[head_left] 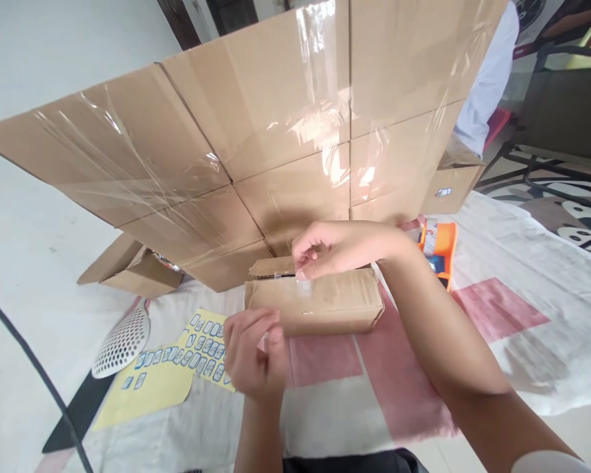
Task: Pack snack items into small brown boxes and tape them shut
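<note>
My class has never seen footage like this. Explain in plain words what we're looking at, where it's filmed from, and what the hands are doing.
No machine here: just two bare hands, filmed by one camera worn on the head, looking forward and down. The right hand is at the top of a small cardboard box, beside a narrow gap there. The left hand is curled at its near left side. Whether either holds anything small is hard to tell. On the pink-and-white cloth are yellow sheets with small stickers and a white perforated utensil. Behind stands a large taped cardboard panel.
</note>
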`<state>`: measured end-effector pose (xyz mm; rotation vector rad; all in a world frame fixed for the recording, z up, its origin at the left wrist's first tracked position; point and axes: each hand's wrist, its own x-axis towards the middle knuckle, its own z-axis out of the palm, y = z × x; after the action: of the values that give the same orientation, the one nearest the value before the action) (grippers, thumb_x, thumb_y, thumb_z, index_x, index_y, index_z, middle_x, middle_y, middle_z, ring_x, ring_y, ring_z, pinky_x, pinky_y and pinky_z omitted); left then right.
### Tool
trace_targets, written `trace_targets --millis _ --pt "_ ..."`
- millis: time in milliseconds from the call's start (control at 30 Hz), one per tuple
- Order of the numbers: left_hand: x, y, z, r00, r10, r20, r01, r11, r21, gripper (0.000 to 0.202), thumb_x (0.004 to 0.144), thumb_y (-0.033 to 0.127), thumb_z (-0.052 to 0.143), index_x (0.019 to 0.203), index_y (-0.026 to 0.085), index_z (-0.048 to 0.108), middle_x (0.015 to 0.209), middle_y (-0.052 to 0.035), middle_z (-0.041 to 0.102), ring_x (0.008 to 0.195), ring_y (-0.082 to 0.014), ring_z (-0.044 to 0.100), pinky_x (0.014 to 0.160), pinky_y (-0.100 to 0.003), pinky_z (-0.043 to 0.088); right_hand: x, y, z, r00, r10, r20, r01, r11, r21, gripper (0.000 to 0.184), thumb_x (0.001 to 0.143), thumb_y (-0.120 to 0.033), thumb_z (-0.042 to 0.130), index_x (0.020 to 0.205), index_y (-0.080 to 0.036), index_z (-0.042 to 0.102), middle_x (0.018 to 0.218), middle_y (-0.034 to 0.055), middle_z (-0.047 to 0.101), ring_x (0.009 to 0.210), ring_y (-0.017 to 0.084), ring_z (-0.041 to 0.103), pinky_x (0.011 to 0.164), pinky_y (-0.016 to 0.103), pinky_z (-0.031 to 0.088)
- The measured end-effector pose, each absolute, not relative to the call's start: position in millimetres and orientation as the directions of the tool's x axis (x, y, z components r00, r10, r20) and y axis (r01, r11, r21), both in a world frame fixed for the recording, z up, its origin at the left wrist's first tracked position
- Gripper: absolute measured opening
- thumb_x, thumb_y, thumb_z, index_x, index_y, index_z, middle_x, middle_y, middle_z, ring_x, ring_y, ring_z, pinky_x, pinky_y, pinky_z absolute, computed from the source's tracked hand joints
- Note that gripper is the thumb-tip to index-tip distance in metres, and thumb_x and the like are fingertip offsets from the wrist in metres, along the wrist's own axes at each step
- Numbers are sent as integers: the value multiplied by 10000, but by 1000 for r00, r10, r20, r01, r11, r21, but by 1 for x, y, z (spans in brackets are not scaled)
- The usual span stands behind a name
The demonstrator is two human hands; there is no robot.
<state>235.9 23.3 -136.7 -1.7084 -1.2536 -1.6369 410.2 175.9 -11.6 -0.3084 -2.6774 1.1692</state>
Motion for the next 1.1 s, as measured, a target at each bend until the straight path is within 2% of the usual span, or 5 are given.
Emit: trace_targets --millis 267,633,833,967,1100 --pt "250 33 -152 78 487 870 919 -374 127 187 965 255 580 1065 226 735 1176 -90 761 1121 -275 617 1064 -476 335 399 185 -24 -868 493 -49 413 665 -622 200 866 -309 643 734 -158 640 714 -14 592 666 115 497 601 277 318" --pt "252 29 -155 33 526 850 910 -367 192 208 961 214 574 1084 244 739 1122 -16 797 1041 -228 645 1031 -420 287 390 190 -42 -892 446 78 324 750 -576 115 828 -278 696 873 -177 663 1093 53 556 945 184 582 807 296 438" --pt "255 28 -156 31 516 856 917 -354 181 192 946 182 588 1060 239 731 1094 -15 804 991 -222 654 962 -410 316 392 194 -47 -580 792 190 683 600 -416 622 750 -319 799 1293 -202 519 1380 137 431 1107 310 575 890 407 470" --pt "256 27 -157 15 531 848 924 -332 192 182 943 188 601 1051 245 736 1102 -16 802 1009 -223 659 987 -412 316 407 197 -41 -649 735 197 555 634 -538 472 849 -366 711 1259 -183 564 1244 113 599 1050 274 617 898 389 472" --pt "256 24 -158 10 539 842 925 -325 197 191 954 197 593 1065 248 740 1124 -21 797 1042 -221 662 1002 -413 313 409 179 -35 -721 691 -42 592 584 -556 802 755 -623 759 1416 -232 528 1358 120 620 1152 330 630 934 409 486"
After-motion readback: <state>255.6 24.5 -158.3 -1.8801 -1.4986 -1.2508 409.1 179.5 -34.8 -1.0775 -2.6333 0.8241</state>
